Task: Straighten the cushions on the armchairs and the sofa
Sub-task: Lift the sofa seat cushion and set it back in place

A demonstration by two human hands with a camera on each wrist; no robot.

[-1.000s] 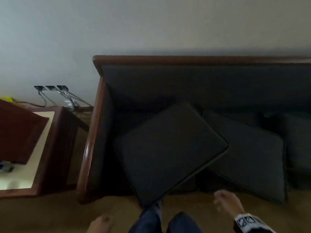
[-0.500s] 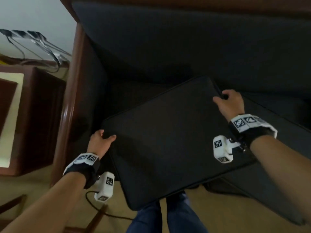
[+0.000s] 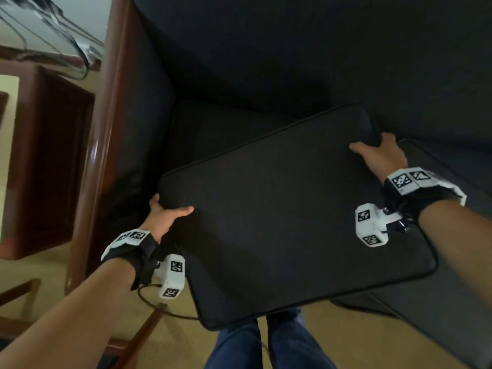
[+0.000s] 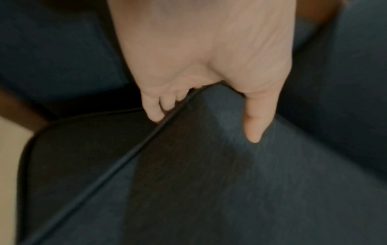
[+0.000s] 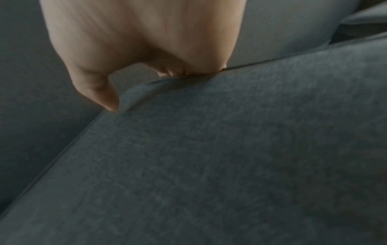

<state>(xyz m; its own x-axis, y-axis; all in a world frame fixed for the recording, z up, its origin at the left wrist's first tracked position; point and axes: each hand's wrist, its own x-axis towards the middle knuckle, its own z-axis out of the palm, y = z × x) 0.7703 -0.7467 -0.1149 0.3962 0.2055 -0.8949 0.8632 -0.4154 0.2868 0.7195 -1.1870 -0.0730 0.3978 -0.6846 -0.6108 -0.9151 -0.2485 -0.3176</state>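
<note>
A large dark square seat cushion (image 3: 287,214) lies skewed across the sofa's left seat (image 3: 213,129), its near corner hanging over the front edge. My left hand (image 3: 166,214) grips its left corner, thumb on top and fingers underneath. In the left wrist view the thumb (image 4: 256,126) presses the cushion top (image 4: 209,182) while the fingers (image 4: 155,109) curl under the piped edge. My right hand (image 3: 378,153) grips the far right corner, thumb on top, fingers wrapped over the edge. The right wrist view shows this hand (image 5: 146,71) pinching the cushion (image 5: 230,149).
A second dark cushion (image 3: 452,302) lies skewed to the right, partly under the held one. The sofa's wooden arm (image 3: 106,129) runs along the left, with a wooden side table (image 3: 48,155) and cables beyond it. My legs (image 3: 266,342) stand on beige carpet at the sofa front.
A second ago both hands hung low, off the cushion. They reached in and took hold of its left and far right corners, and my head has moved closer over the sofa.
</note>
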